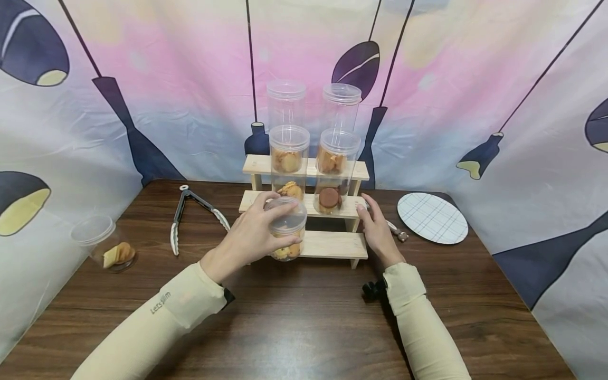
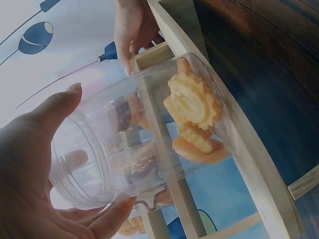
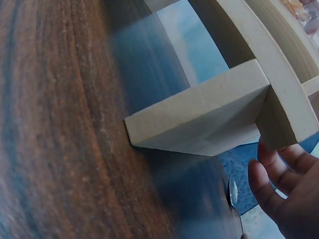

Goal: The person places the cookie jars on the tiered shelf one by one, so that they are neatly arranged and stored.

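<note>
My left hand (image 1: 249,232) grips a clear jar (image 1: 286,252) near its lid, thumb and fingers spread around it. Pale cookies (image 2: 192,102) lie at the bottom of this jar, which stands upright at the left part of the lowest step of a wooden three-step rack (image 1: 332,244). At the right end of the middle step, my right hand (image 1: 377,232) touches the wood with its fingertips. Several lidded jars stand on the two upper steps; one on the middle step (image 1: 330,199) holds brown and pale round cookies.
Another lidded jar (image 1: 106,243) with cookies stands at the table's left edge. Spread tongs (image 1: 179,215) lie between it and the rack. To the right are a spoon (image 1: 398,231), partly behind my hand, and a white plate (image 1: 432,218) with blue lines. A patterned cloth hangs behind.
</note>
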A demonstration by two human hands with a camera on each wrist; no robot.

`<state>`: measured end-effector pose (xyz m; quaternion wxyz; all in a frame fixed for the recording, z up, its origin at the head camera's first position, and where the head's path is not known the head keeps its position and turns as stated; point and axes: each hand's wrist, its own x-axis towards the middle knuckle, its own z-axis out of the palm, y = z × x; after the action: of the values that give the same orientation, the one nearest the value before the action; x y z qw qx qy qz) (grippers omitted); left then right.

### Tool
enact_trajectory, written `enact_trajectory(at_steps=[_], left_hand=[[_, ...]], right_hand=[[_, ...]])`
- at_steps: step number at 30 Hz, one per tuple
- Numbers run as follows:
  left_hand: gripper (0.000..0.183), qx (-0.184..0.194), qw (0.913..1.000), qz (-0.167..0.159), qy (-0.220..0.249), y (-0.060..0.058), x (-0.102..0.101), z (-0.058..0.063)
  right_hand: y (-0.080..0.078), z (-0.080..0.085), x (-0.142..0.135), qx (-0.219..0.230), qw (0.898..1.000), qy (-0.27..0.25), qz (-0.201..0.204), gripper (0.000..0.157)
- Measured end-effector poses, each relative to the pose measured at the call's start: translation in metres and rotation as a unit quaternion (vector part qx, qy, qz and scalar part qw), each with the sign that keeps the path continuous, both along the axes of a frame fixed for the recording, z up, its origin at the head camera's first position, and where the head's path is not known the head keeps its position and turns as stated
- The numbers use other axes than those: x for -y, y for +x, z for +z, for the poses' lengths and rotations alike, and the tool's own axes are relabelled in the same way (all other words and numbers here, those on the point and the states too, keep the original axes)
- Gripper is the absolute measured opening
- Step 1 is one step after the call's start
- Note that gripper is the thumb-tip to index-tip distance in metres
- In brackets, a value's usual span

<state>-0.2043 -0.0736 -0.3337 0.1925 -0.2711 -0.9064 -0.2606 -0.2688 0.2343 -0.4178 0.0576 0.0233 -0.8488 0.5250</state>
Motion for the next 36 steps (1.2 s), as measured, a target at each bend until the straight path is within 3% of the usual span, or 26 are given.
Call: enact_trajectory(at_steps=[16, 22, 27, 36], left_hand=[[0.07, 0.015, 0.9998, 0.013, -0.005, 0.001, 0.001, -0.002], [0.098, 0.033, 0.9994, 0.011, 0.003, 0.0, 0.008, -0.003], [0.116, 0.064, 0.9975, 0.028, 0.013, 0.0, 0.034, -0.003], [0.114, 0.036, 0.997, 0.066, -0.018, 0.0, 0.123, 0.002]], right_hand=[[0.001, -0.001, 0.0, -0.002, 1.0, 0.001, 0.003, 0.066], [0.001, -0.001, 0.0, -0.004, 1.0, 0.0, 0.004, 0.066], [0.001, 0.0, 0.0, -0.005, 1.0, 0.003, 0.002, 0.065], [0.002, -0.002, 0.001, -0.007, 1.0, 0.0, 0.0, 0.065]])
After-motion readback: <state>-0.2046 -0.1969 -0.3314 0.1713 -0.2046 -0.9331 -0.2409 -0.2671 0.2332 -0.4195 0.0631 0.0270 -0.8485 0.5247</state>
